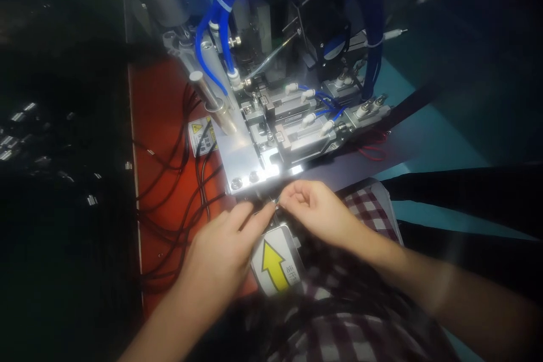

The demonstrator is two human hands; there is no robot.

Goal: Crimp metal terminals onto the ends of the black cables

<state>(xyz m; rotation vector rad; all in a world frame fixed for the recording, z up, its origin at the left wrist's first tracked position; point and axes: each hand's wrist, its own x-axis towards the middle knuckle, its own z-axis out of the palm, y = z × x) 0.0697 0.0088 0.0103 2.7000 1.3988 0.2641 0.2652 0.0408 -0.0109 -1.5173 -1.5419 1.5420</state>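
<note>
We find the work mid-step, as we judge it: a tiny part [277, 202] sits at the fingertips, just off the near edge of the metal plate [241, 165], and nothing shows it set or finished. What is done on it is too small to read; the fine handling seems left.

Right hand [316, 207]: curled, fingertips pinched on the part. Left hand [224, 242]: a digit reaches to the same spot, the others bent toward the plate; whether it grasps or only steadies, we cannot tell.

Room: tight ahead, where the plate's edge and the cylinders [307, 138] crowd both hands. The arrow box [274, 263] lies just below the fingertips, between the forearms. Left, loose cables [169, 230] cross the red board [156, 87]; we would watch for snags. The right forearm passes over checked cloth [373, 203], freer on its outer side.
</note>
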